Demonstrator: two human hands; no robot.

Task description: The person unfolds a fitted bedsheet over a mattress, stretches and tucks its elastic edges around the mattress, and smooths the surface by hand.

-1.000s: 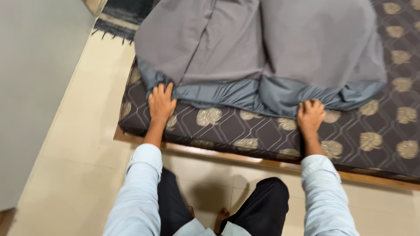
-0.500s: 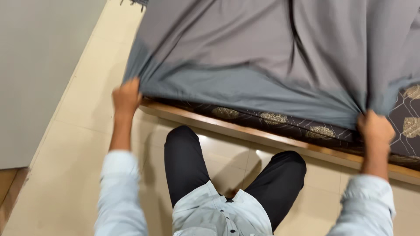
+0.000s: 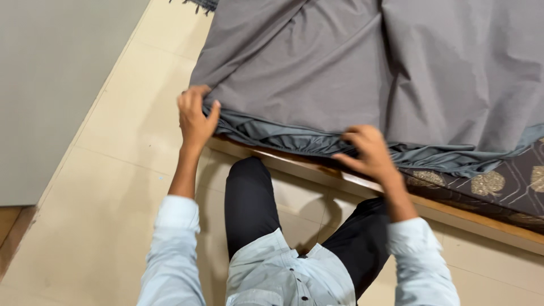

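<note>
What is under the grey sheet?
Under the grey sheet, a dark patterned mattress shows at right on a wooden frame. The rest of the mattress is covered.

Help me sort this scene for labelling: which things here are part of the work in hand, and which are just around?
In use:
left hand, gripping the sheet's corner
right hand, gripping its gathered hem
grey sheet
patterned mattress

Just around:
wooden bed frame
tiled floor
grey wall
</note>
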